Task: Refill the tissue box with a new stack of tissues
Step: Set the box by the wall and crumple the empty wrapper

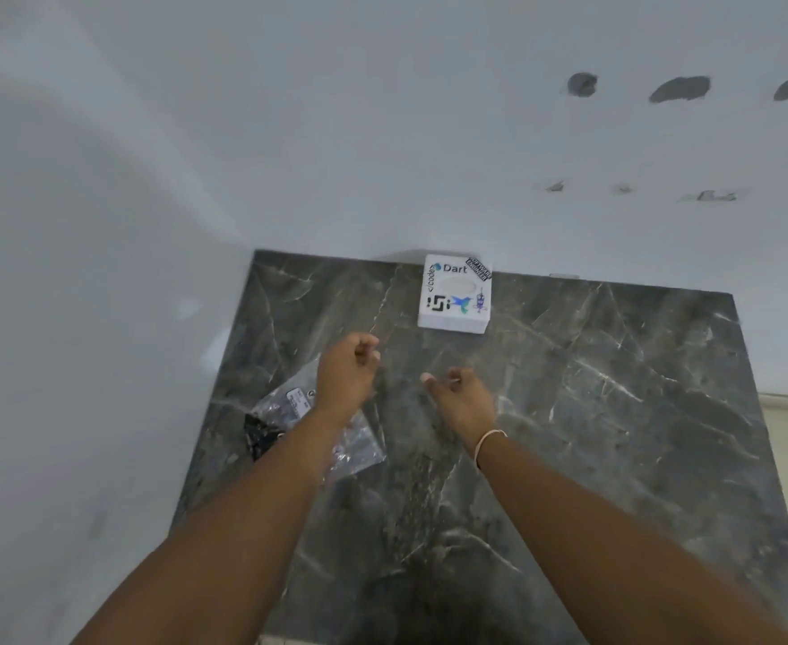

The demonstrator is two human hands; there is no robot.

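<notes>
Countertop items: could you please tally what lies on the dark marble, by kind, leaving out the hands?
White tissue box with stickers: 1
Clear plastic bag, partly under the left arm: 1
Black object at the bag's left edge, too blurred to identify: 1
Total: 3

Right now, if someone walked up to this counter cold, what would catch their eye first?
Probably the white tissue box covered in stickers, standing at the far edge of the dark marble counter against the wall. Next, the two bare hands, left hand and right hand, loosely curled above the counter and holding nothing. A crinkled clear plastic bag lies under the left forearm.
</notes>
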